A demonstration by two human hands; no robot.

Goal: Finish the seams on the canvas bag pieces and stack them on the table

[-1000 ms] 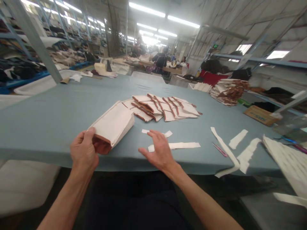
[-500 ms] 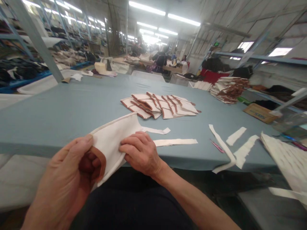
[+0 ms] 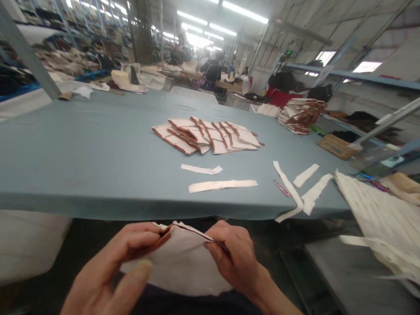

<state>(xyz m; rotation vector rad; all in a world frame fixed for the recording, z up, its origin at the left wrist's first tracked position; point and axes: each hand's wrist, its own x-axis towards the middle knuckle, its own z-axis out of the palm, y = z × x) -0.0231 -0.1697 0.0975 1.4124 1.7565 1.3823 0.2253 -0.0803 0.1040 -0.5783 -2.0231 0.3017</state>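
Both my hands hold one cream fabric piece with a brown trimmed edge (image 3: 183, 262) low in front of me, below the table's near edge. My left hand (image 3: 114, 271) pinches its left side, thumb on top. My right hand (image 3: 234, 258) grips its right side with closed fingers. On the grey-blue table (image 3: 98, 162) a fanned row of similar cream pieces with brown trim (image 3: 206, 135) lies further off.
Two white cloth strips (image 3: 223, 185) lie near the table's front edge, more scraps (image 3: 295, 188) and a pink tool (image 3: 281, 188) to the right. A taller stack of trimmed pieces (image 3: 302, 116) sits at the back right. White cloth (image 3: 377, 214) drapes at the right. People work far behind.
The fabric piece came off the table and down toward my lap. Both hands now grip it by its trimmed edge, and the view has dipped lower.
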